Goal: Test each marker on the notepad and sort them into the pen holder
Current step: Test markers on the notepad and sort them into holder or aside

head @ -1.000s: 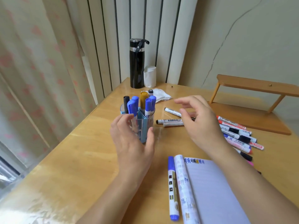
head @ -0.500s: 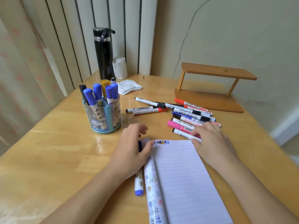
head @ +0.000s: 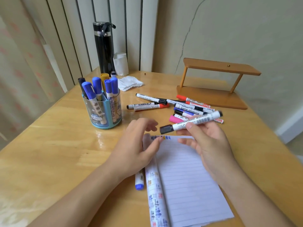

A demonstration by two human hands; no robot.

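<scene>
Holding a black-capped marker [head: 191, 122] level above the top edge of the notepad [head: 186, 174], right hand [head: 211, 141] pinching the barrel between thumb and fingertips, cap end turned toward the left hand [head: 139, 145]. Probably held so for uncapping: cap within reach of the left fingers, which spread loose and grip nothing, heel pressing the pad's folded-back cover flat. Blank lined page below, so nowhere yet marked by this pen.

Just left of the notepad, partly under the left wrist: a blue marker [head: 139, 182] lying along the spine. Beyond the notepad's top right corner: the untested pile [head: 185, 107], red, black, blue and pink caps crossing each other. Up and left of the notepad: the holder [head: 105, 110], already carrying several blue-capped markers and a few others, standing clear of everything.

Open wood between notepad and holder, enough for a straight carry leftward. Pad's near edge close to the table [head: 49, 153] edge, so little slack for sliding it toward the body. Bottle [head: 104, 48], tissue [head: 129, 83] and small wooden shelf [head: 213, 82] all well beyond the notepad, out of the working path.
</scene>
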